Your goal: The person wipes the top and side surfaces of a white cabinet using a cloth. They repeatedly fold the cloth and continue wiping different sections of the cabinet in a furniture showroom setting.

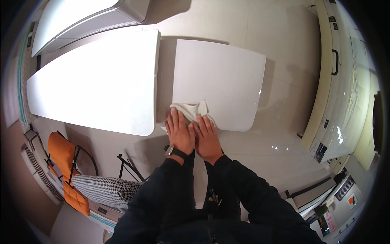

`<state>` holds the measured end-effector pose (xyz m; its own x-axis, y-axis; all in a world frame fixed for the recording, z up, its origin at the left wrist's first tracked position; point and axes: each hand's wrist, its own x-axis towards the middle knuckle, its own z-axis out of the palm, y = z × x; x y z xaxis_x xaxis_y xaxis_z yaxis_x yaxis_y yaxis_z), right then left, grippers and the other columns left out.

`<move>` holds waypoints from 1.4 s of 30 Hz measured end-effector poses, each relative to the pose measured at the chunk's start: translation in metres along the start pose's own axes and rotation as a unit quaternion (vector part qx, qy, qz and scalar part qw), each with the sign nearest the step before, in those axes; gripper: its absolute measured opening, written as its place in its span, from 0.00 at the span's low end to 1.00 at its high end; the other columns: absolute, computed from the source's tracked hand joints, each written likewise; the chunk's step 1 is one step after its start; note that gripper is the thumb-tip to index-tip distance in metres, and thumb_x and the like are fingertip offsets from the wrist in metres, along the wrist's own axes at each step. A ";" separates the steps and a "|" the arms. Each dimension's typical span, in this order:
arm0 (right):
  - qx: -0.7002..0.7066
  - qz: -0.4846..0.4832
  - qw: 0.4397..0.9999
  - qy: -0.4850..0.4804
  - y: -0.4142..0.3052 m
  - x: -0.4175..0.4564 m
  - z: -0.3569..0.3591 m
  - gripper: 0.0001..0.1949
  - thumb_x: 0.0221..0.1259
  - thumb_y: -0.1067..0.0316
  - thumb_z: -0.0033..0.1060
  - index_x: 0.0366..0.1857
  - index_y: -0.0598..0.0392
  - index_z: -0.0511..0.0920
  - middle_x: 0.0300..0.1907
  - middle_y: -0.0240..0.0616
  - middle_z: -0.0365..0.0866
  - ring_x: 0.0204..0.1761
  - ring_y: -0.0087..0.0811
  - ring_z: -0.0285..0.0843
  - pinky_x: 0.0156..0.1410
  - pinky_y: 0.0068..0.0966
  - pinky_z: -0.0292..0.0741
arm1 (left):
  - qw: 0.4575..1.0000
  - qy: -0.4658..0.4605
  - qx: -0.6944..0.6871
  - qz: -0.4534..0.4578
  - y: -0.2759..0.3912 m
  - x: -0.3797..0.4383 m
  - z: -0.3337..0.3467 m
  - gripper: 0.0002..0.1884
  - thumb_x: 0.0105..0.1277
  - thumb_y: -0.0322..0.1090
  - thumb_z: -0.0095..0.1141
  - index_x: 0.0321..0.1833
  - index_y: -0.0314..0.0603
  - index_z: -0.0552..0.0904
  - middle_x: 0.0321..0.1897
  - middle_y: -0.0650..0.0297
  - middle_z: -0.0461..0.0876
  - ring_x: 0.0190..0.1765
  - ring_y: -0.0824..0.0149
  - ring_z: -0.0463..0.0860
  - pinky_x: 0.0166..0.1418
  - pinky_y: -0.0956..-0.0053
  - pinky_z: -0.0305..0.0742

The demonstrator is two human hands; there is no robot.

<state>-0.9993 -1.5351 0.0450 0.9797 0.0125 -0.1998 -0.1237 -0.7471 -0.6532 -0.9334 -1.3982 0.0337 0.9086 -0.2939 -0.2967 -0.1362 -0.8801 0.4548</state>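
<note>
A pale cloth [190, 110] lies crumpled over the near left corner of a smaller white table [218, 82]. My left hand [180, 132], with a watch at the wrist, rests its fingers flat on the cloth's left part. Beside it, my right hand [208, 140] lies with its fingertips on the cloth's near right part. Both palms face down, thumbs close together, and neither hand visibly grips the cloth. Part of the cloth hangs at the table's edge and is hidden under the hands. To the left stands a larger, glossy white table [97, 88], separated by a narrow gap.
An orange cushioned chair [62, 149] and a houndstooth-patterned seat [105, 187] stand at lower left, near a black metal frame [129, 167]. Along the right runs a long, plastic-wrapped cabinet [341, 79] with a black handle. Another white piece of furniture [73, 23] is at upper left.
</note>
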 end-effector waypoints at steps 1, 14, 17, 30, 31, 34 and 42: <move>-0.004 -0.007 1.000 -0.014 -0.001 -0.002 0.001 0.30 0.83 0.65 0.54 0.86 0.58 0.70 0.91 0.54 0.61 0.93 0.57 0.54 0.96 0.53 0.52 | 1.000 0.004 -0.005 -0.021 0.001 -0.008 0.001 0.38 0.88 0.45 0.50 0.91 0.26 0.61 0.94 0.38 0.54 0.94 0.28 0.50 0.94 0.33 0.46; -0.073 -0.063 0.987 0.130 0.026 0.187 -0.019 0.31 0.81 0.64 0.53 0.86 0.59 0.70 0.91 0.53 0.62 0.93 0.58 0.53 0.96 0.54 0.49 | 0.993 0.104 -0.018 0.049 -0.005 0.206 -0.018 0.40 0.87 0.54 0.46 0.93 0.34 0.60 0.95 0.40 0.53 0.95 0.31 0.46 0.95 0.35 0.45; -0.061 -0.065 0.978 0.188 0.032 0.223 -0.036 0.30 0.81 0.63 0.53 0.84 0.59 0.72 0.89 0.52 0.65 0.92 0.56 0.56 0.96 0.53 0.50 | 0.990 0.060 -0.119 0.054 0.012 0.255 -0.040 0.39 0.88 0.54 0.46 0.92 0.35 0.62 0.92 0.35 0.58 0.92 0.28 0.53 0.95 0.45 0.53; -0.040 -0.040 0.998 0.029 0.027 -0.006 -0.016 0.28 0.78 0.66 0.55 0.80 0.58 0.77 0.90 0.48 0.66 0.92 0.51 0.58 0.96 0.53 0.52 | 0.994 -0.066 0.088 -0.001 -0.020 -0.013 0.007 0.42 0.89 0.57 0.46 0.97 0.42 0.55 0.98 0.50 0.48 0.97 0.37 0.45 0.92 0.25 0.37; -0.033 -0.037 0.998 0.035 0.024 -0.008 -0.017 0.28 0.77 0.66 0.55 0.80 0.58 0.77 0.90 0.48 0.66 0.92 0.51 0.58 0.96 0.53 0.52 | 0.992 -0.081 0.097 0.001 -0.023 -0.020 0.003 0.42 0.89 0.57 0.46 0.97 0.42 0.55 0.98 0.50 0.47 0.97 0.37 0.44 0.92 0.26 0.38; -0.025 -0.026 0.999 0.035 0.017 -0.001 -0.019 0.29 0.78 0.65 0.55 0.81 0.57 0.76 0.91 0.46 0.64 0.93 0.50 0.57 0.97 0.53 0.50 | 0.993 -0.069 0.091 0.022 -0.028 -0.006 0.000 0.42 0.89 0.56 0.46 0.97 0.41 0.54 0.99 0.50 0.47 0.97 0.38 0.43 0.92 0.27 0.37; -0.027 -0.011 0.978 0.207 0.040 0.169 -0.030 0.26 0.77 0.64 0.53 0.76 0.59 0.80 0.87 0.48 0.71 0.90 0.51 0.60 0.96 0.53 0.52 | 0.977 0.079 0.095 0.172 -0.024 0.215 -0.013 0.38 0.89 0.52 0.51 0.91 0.34 0.65 0.94 0.39 0.57 0.93 0.29 0.53 0.93 0.31 0.44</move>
<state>-0.8339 -1.5833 0.0071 0.9633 -0.2327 0.1338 -0.1045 -0.7843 -0.6115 -0.7300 -1.4354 -0.0297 0.8436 -0.5369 -0.0128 -0.5020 -0.7968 0.3364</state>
